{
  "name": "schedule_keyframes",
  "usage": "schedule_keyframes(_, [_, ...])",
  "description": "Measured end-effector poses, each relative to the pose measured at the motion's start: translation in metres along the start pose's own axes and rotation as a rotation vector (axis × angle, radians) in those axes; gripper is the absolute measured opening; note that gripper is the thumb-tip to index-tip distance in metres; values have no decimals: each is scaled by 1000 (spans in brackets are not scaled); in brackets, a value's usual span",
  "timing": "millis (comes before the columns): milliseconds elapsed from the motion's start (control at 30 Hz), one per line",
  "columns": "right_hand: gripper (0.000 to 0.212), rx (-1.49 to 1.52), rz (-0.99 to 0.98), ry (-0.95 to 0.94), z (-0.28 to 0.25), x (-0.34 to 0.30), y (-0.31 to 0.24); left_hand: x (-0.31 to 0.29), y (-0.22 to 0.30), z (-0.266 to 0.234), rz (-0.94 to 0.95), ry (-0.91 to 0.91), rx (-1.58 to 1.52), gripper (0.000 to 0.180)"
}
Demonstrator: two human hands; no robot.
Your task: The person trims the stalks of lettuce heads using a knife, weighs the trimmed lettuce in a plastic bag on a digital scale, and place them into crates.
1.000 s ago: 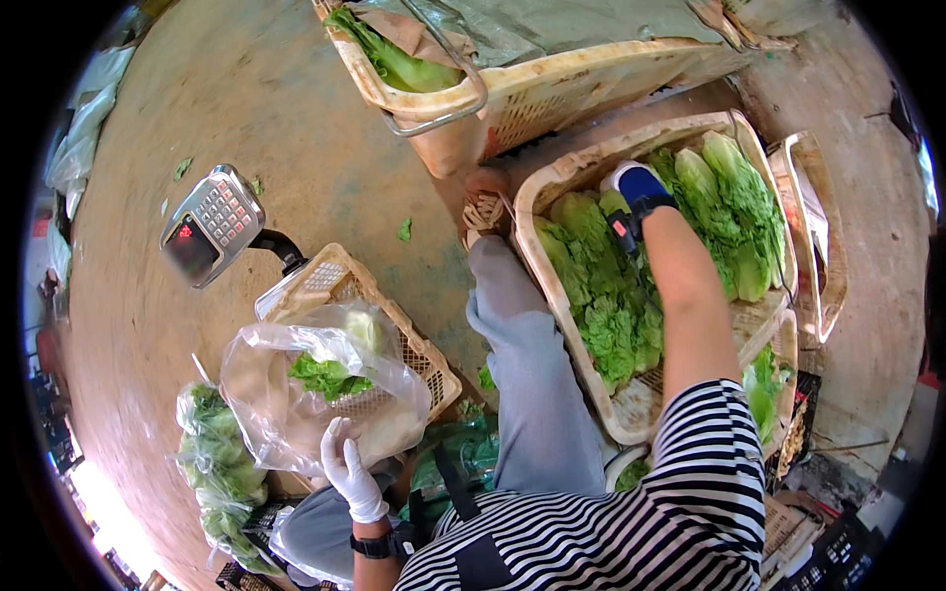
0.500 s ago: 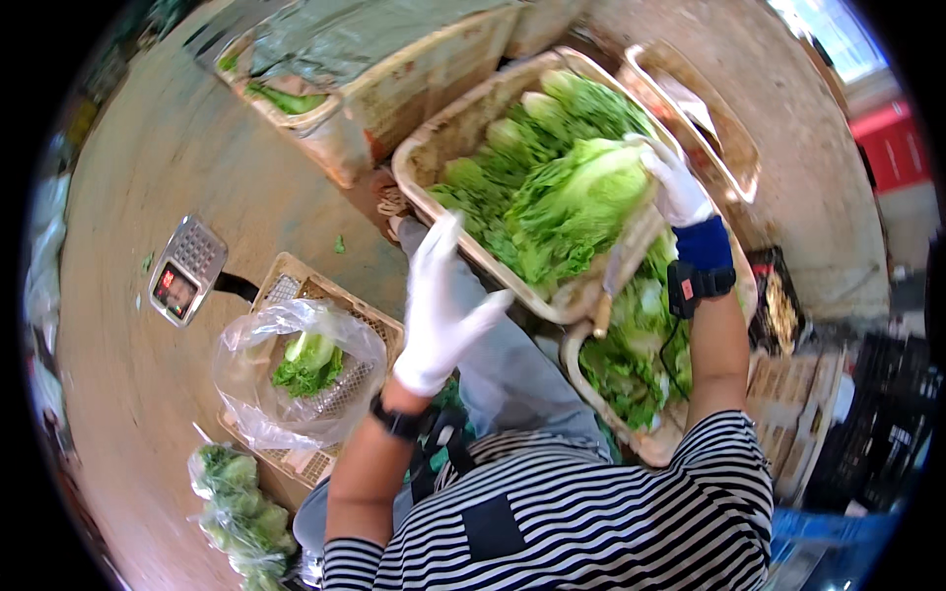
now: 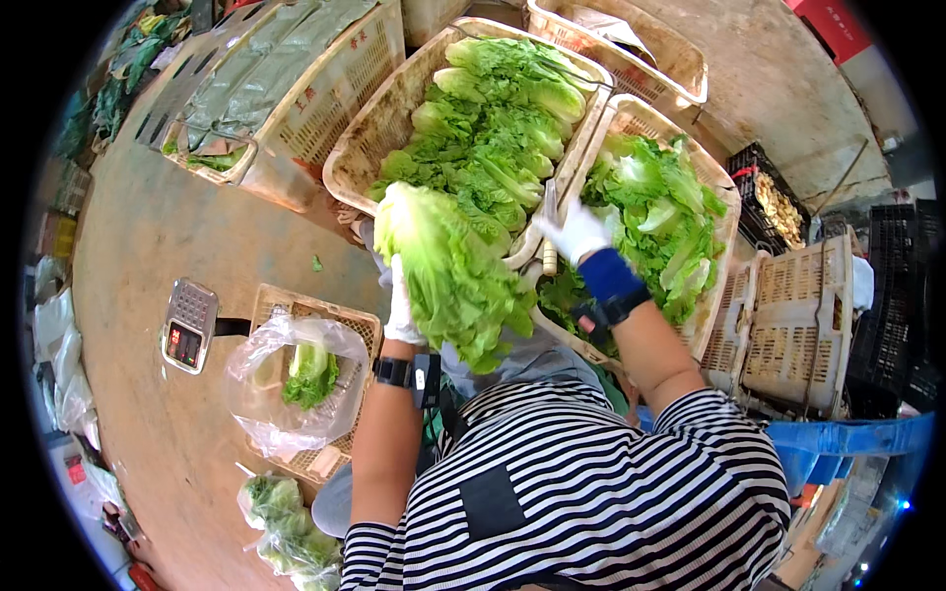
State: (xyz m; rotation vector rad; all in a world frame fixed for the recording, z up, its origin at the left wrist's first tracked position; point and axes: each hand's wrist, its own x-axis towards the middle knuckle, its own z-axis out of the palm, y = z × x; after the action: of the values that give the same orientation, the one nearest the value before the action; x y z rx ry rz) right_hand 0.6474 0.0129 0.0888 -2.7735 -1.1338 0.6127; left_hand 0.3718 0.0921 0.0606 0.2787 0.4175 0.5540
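Note:
A large leafy head of lettuce is in my left hand, its pale stem end up and its leaves hanging to the right. The white-gloved fingers are partly hidden behind it. My right hand, also gloved, is at a knife that rests on the crate rims, blade pointing away. Its fingers look apart, somewhat blurred; whether they touch the knife I cannot tell. Beyond the hands, a dirty cream crate holds rows of lettuce. A second crate at right holds loose lettuce leaves.
At left a small crate holds an opened clear plastic bag with a lettuce inside, beside a digital scale. Bagged lettuces lie nearby. Covered crates stand far left; stacked crates stand right.
A head of lettuce has left the far crate and is now in my left hand, nearer my body. My right hand has let go of it and come back to the knife.

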Motion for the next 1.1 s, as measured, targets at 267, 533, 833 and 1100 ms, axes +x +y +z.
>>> schedule_keyframes(267, [24,955,159,-101,65,5,71,-10,-20,21,77,-40,362,77])
schedule_keyframes(533, [27,468,-675,264,-111,-106,58,23,-57,112,-113,-382,608,95])
schedule_keyframes(833, [18,328,-528,34,-113,-116,100,38,-91,104,-266,-403,574,90])
schedule_keyframes(1100, [20,345,-419,-125,-99,-115,134,31,-100,106,-296,-431,550,93])
